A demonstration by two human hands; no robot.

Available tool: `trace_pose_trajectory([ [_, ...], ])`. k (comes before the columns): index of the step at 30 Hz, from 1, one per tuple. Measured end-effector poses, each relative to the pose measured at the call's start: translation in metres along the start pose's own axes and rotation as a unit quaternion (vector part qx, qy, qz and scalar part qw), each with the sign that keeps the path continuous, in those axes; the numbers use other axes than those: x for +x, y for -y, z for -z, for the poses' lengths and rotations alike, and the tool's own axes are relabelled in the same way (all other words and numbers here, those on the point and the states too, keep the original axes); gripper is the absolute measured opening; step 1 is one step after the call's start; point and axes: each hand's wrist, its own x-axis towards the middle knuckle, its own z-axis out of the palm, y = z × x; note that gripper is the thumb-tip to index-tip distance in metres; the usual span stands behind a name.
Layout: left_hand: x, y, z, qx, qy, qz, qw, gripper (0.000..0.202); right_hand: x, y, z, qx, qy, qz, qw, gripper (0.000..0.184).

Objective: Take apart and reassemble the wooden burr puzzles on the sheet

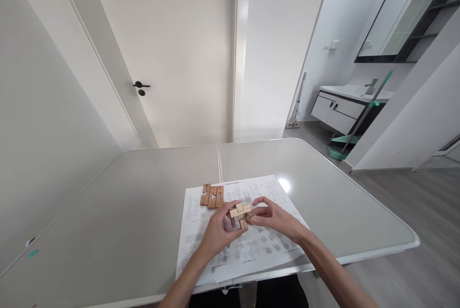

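Observation:
Both hands meet over a printed instruction sheet (266,188) on the grey table (125,212). My left hand (217,233) and my right hand (275,217) pinch a partly assembled wooden puzzle (240,213) made of interlocked light-wood bars, held just above the paper. Left fingers grip its left side, right fingers its right side. A small group of loose notched wooden pieces (212,196) lies flat on the sheet's upper left corner, a little beyond my left hand.
The table has a centre seam (218,162) and a rounded right edge. Behind stand a white door with a black handle (141,85), a bathroom vanity (341,104), a mirror (398,23), and a green broom with dustpan (347,142) on the floor at right.

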Motion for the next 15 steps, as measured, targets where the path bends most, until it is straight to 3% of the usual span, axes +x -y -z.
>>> trace_pose_trajectory([
  [8, -0.001, 0.000, -0.001, 0.000, 0.016, -0.003, 1.000, 0.062, 0.005, 0.009, 0.011, -0.081, 0.025, -0.009, 0.996, 0.051],
  [15, -0.001, -0.003, 0.001, 0.000, 0.040, -0.008, 0.999, 0.064, 0.005, 0.009, -0.002, -0.054, 0.030, 0.015, 0.998, 0.050],
])
